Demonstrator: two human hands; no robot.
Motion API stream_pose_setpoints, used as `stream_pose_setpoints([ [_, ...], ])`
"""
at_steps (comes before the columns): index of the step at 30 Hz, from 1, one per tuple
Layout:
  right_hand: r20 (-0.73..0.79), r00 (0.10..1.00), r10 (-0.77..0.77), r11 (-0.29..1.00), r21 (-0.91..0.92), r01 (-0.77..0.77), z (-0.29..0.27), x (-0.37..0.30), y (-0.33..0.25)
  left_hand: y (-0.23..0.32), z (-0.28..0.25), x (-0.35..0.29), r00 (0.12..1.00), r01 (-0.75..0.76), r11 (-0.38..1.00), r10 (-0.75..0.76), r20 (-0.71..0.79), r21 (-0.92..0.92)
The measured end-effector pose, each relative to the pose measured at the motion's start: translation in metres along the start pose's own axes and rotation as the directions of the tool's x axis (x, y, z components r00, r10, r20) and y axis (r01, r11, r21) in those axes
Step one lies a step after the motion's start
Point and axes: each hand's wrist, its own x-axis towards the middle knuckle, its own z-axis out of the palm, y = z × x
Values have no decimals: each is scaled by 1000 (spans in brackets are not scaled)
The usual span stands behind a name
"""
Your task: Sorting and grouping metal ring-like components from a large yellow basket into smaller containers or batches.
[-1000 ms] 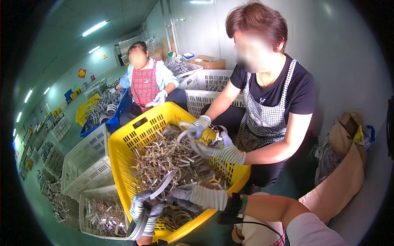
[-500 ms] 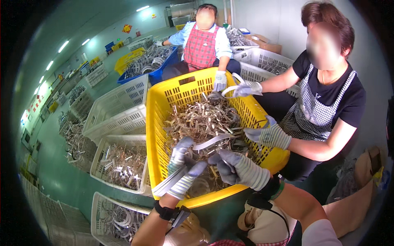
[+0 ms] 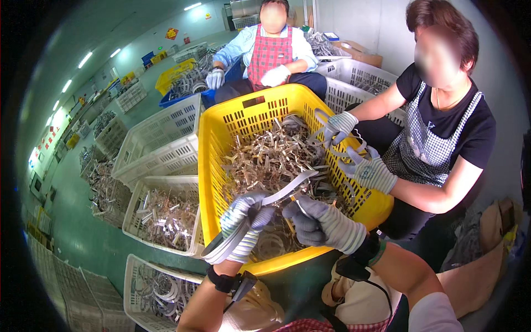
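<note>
My left hand point(image 3: 243, 216), in a striped grey-palmed glove, is closed around a flat grey curved strip point(image 3: 290, 186). One end of the strip points up over the pile, and the rest hangs by my wrist. Close beside it, my right hand point(image 3: 326, 224) has its fingers pinched on a small thin metal piece point(image 3: 295, 202); its exact kind is too small to make out. Both hands are above the near end of a yellow basket point(image 3: 208, 177), which holds a heap of tangled metal clips point(image 3: 271, 157) and more grey strips.
A co-worker on the right holds a pale strip point(image 3: 362, 143) over the basket. Another co-worker sits behind its far end, hands on lap. White crates point(image 3: 160, 180) with metal parts stand at the left; a blue crate point(image 3: 207, 97) and a cardboard box point(image 3: 362, 55) are farther back.
My left hand has turned, and the strip's free end tilts up more steeply. The far co-worker's hand has left the basket. The right co-worker's hands have come closer together.
</note>
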Motion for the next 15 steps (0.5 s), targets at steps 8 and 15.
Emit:
stream_pose_setpoints([
  [8,-295,912,-284,887,-442,133,-1,3,11,23,12,-1,986,-164,951,157,45,264],
  [15,-27,806,-592,511,-786,348,-47,1,14,-9,13,-3,920,62,995,-86,383,75],
])
